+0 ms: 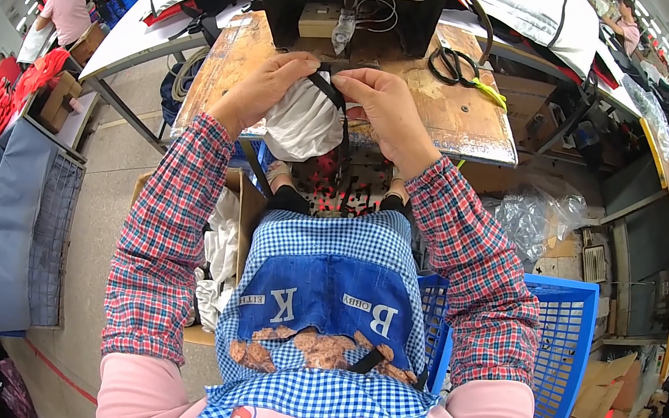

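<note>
In front of the wooden work table a white cloth piece [304, 125] with a black strap [328, 90] along its upper edge hangs between my hands. My left hand [263, 93] pinches the cloth and strap at their upper left, thumb and forefinger pressed together. My right hand [390, 115] is closed in a pinch on the strap's right side, level with the left. A black tail of the strap hangs below the right fingers. Just beyond my fingertips is the metal tip [343, 33] of a black-framed machine [423, 10]; whether the strap touches it I cannot tell.
Black-handled scissors [453, 67] with a yellow-green part lie on the wooden table [475, 135], right of the machine. A cardboard box [244, 221] of white cloth pieces stands by my left knee, a blue plastic basket [576, 332] at my right. Other people work farther off.
</note>
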